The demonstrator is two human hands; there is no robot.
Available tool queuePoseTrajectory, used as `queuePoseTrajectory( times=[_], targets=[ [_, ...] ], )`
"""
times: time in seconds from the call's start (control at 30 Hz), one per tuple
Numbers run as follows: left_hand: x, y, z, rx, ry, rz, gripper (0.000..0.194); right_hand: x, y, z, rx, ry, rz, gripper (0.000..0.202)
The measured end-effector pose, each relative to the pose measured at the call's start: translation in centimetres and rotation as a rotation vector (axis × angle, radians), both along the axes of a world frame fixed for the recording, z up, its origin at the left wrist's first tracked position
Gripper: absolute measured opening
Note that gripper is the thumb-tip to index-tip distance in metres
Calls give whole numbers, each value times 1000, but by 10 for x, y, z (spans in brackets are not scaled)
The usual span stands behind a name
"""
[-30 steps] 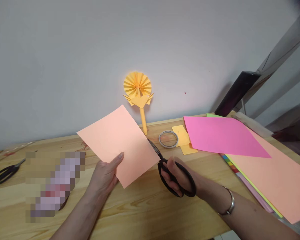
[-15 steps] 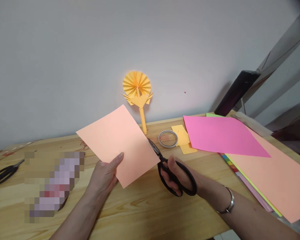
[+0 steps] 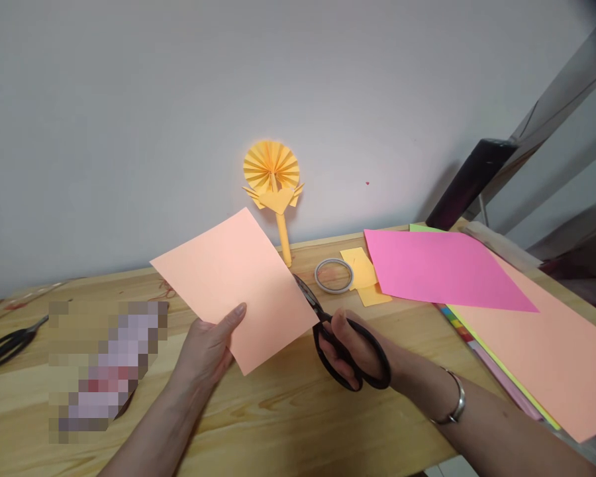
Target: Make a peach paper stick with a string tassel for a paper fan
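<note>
- Peach rectangular paper sheet (image 3: 228, 285): we hold it above the pale wooden counter (image 3: 278, 430), the grip of our left hand (image 3: 209, 348) pinching its near edge.
- The grip of our right hand (image 3: 365, 348) holds black-handled metal scissors (image 3: 320, 322) at its right edge.
- We judge this the cutting step; next calls for a steady sheet and controlled squeeze.

Held scissors (image 3: 322, 319) right of the sheet (image 3: 228, 278) — tape roll (image 3: 334, 291) behind, paper stack (image 3: 526, 338) farther right
</note>
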State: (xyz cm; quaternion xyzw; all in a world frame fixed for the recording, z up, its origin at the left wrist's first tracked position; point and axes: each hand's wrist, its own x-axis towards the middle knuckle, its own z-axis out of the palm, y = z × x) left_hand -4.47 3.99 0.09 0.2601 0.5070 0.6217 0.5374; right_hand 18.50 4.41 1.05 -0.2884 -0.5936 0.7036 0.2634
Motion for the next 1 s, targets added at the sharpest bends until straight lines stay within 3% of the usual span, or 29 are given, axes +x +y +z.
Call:
queuePoseTrajectory(
  times=[1.0],
  targets=[
    [-2, 0, -3, 5, 7, 2, 64, 0, -3, -4, 22, -70, -57, 67]
  ],
)
